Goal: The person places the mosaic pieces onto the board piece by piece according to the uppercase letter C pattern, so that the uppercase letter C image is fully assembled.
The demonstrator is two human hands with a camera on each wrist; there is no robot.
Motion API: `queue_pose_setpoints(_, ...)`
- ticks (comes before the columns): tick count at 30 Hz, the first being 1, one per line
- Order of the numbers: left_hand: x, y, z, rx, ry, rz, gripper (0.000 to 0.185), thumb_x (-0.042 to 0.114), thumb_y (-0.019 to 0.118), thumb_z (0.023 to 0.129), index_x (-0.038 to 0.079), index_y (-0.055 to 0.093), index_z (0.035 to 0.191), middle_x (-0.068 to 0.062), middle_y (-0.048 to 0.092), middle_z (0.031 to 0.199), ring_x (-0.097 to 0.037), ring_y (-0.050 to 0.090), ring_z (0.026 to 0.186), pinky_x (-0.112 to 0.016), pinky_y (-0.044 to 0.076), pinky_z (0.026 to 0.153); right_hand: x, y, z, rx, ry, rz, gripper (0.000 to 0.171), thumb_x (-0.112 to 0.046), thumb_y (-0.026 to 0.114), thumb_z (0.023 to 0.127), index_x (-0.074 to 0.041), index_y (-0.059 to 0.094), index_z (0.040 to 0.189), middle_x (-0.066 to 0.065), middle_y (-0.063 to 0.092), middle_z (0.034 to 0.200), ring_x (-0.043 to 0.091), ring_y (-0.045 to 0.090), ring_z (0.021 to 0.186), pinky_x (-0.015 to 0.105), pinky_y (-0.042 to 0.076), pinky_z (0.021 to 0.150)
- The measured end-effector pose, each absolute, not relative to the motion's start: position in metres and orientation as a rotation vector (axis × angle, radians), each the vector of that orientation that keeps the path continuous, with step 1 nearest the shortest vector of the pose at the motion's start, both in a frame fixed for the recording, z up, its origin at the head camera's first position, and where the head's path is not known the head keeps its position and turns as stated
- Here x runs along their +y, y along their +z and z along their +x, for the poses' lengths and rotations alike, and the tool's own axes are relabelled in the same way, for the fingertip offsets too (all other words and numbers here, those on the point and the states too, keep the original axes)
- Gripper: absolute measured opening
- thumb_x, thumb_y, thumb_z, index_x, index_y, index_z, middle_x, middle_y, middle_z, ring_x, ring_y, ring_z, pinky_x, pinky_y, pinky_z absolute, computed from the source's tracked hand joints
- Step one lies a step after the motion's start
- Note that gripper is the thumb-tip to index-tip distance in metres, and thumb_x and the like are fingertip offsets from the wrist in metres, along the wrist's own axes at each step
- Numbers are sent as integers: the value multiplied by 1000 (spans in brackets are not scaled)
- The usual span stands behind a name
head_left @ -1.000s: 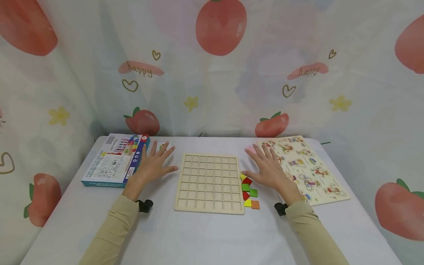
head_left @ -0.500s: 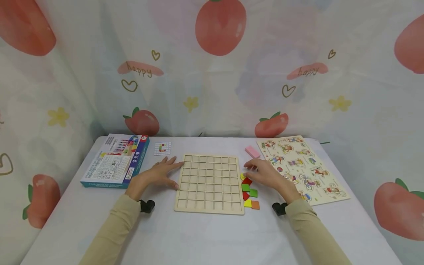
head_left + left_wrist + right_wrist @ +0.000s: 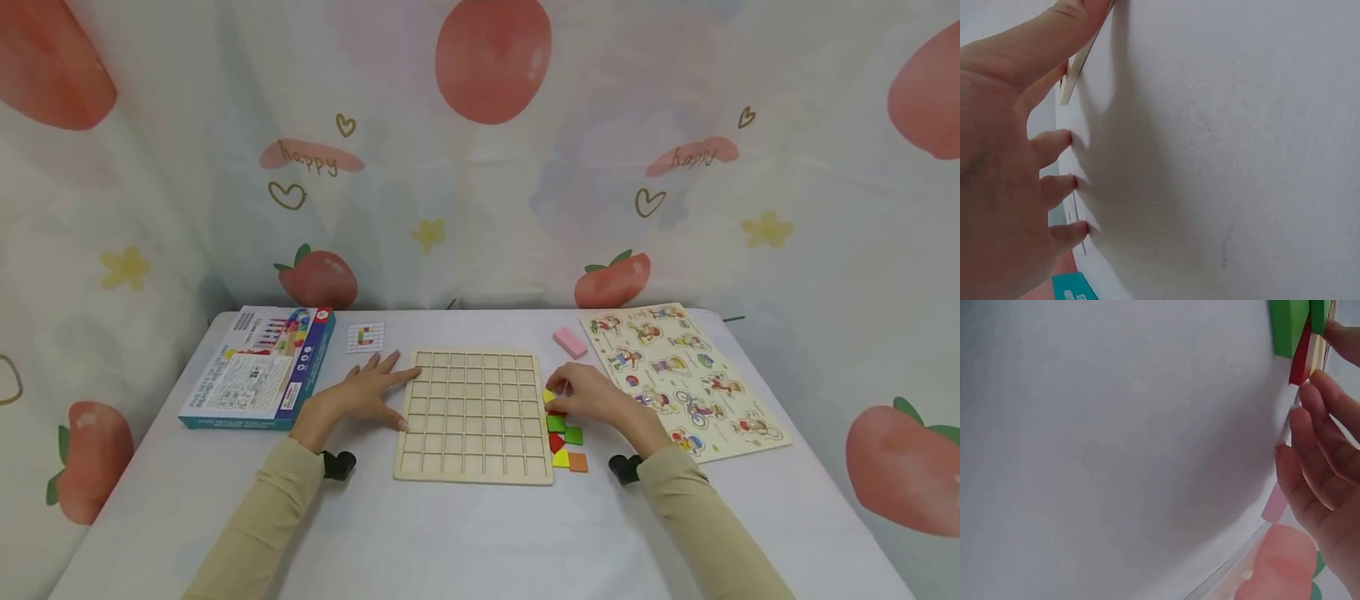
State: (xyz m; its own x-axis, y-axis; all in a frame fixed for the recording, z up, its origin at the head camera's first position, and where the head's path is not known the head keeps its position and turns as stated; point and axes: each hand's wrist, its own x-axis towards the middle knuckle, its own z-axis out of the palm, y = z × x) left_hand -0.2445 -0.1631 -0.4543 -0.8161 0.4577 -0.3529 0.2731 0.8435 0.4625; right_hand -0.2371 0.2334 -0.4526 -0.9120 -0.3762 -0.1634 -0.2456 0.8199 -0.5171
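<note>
On white table (image 3: 465,533), pale wooden grid board (image 3: 474,415) lies flat; left hand (image 3: 358,395) spread, fingertips touching board's left edge. Right hand (image 3: 592,394), fingers curled, pinches yellow wooden tile (image 3: 550,397) atop coloured tile cluster (image 3: 566,437) beside board's right edge.

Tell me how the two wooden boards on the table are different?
The grid board is plain wood with rows of empty square holes; the picture board is covered in colourful cartoon figures. The grid board lies between the hands; the picture board lies to the right at a slant. Both lie flat on the table.
</note>
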Motion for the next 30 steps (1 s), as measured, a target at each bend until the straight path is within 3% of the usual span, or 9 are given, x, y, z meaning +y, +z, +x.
queue_pose_setpoints(5,-165,-456,-242,2573,546,528,96,44,85,82,25,36,162,-19,7,173,-48,-3,158,-69,-1,125,230,-454,-237,2737,-741,-467,28,-18,79,89,0,71,109,5,68,94,17,58,84,29,54,77)
queue_pose_setpoints(12,-165,-455,-239,2580,557,499,95,46,85,81,27,36,161,-17,9,173,-48,-2,158,-68,1,125,229,-456,-237,2691,-795,-425,22,-14,76,92,1,70,106,7,67,88,13,61,66,25,57,63)
queue_pose_setpoints(21,-166,-453,-236,2576,567,469,94,44,85,82,26,37,161,-16,10,173,-46,-2,158,-67,1,126,234,-453,-235,2797,-688,-422,27,-24,81,89,-2,69,99,6,68,90,17,58,79,32,54,76)
queue_pose_setpoints(30,-168,-455,-235,2574,587,454,95,45,84,82,27,36,162,-14,9,174,-44,-4,159,-65,-1,127,240,-455,-236,2736,-773,-449,18,-16,79,90,-5,68,100,3,64,86,14,58,73,28,52,69)
